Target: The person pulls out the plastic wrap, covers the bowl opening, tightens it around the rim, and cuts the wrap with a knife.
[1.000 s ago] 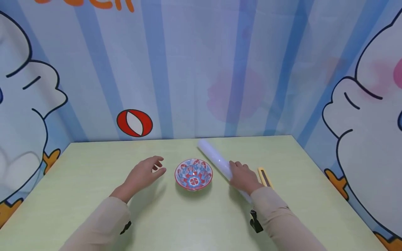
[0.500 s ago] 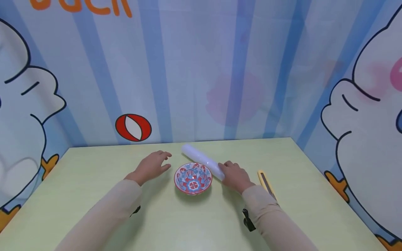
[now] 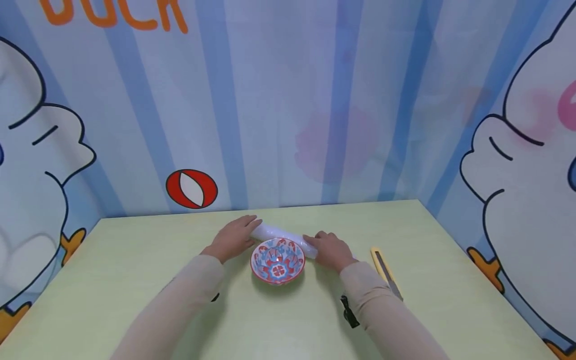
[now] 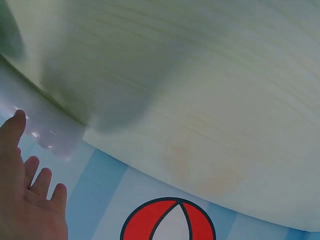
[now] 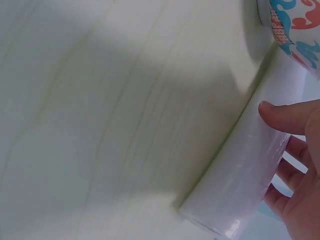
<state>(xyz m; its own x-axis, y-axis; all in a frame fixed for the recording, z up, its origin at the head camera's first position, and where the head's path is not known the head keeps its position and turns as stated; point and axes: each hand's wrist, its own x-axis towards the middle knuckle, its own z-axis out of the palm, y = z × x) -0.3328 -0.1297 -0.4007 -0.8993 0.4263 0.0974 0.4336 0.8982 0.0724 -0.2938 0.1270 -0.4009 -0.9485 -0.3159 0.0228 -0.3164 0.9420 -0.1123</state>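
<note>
A roll of whitish plastic wrap [image 3: 280, 233] lies slantwise on the table behind a red-and-blue patterned bowl [image 3: 277, 265]. My right hand [image 3: 332, 251] holds the roll near its right end. In the right wrist view, the thumb lies on top of the roll [image 5: 240, 160] and the curled fingers are on its far side. My left hand [image 3: 232, 238] is at the roll's left end, thumb and fingers spread apart. The left wrist view has its thumb over the roll [image 4: 50, 127]; whether it touches is unclear. The bowl stands upright just in front of the roll.
To the right of my right hand lies a yellow box cutter [image 3: 386, 272], partly near the sleeve. The pale green table [image 3: 135, 280] ends at a striped blue cloth backdrop [image 3: 279, 125] with cartoon prints.
My right hand has swung the roll leftward, turning it so that it lies more crosswise behind the bowl. My left hand has moved right and forward to the roll's left end.
</note>
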